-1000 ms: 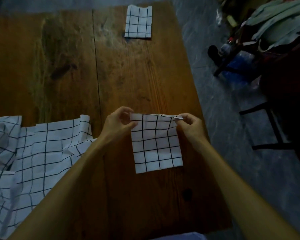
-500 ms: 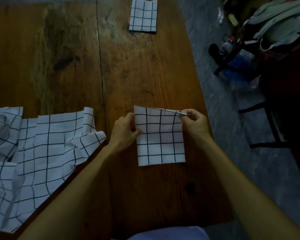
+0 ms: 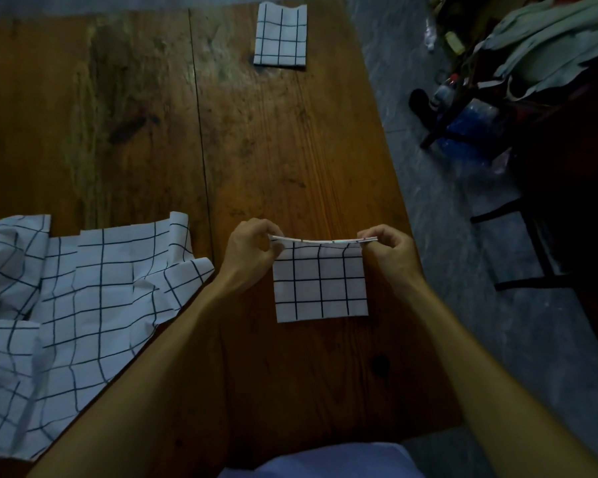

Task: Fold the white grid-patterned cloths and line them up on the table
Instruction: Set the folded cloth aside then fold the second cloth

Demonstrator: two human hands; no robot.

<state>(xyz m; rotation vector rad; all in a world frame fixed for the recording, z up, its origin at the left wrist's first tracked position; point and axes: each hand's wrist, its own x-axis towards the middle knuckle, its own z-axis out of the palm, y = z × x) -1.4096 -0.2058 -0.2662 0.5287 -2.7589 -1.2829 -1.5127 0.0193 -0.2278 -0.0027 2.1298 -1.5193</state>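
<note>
A small folded white grid-patterned cloth (image 3: pixel 320 288) lies near the front right of the wooden table (image 3: pixel 152 132). My left hand (image 3: pixel 251 250) pinches its far left corner and my right hand (image 3: pixel 389 251) pinches its far right corner. The far edge is lifted a little off the wood, showing several stacked layers. Another folded grid cloth (image 3: pixel 280 34) lies flat at the table's far edge. A loose heap of unfolded grid cloths (image 3: pixel 69 305) spreads over the table's left front.
The table's right edge runs close beside my right hand, with grey floor (image 3: pixel 463 270) beyond. At the right stand a dark chair frame (image 3: pixel 525 246), blue plastic items (image 3: pixel 470 122) and pale green fabric (image 3: pixel 549 39).
Both hands have raised the far edge of the small folded cloth and drawn it slightly toward me, so less of its face shows. The other cloths lie as before.
</note>
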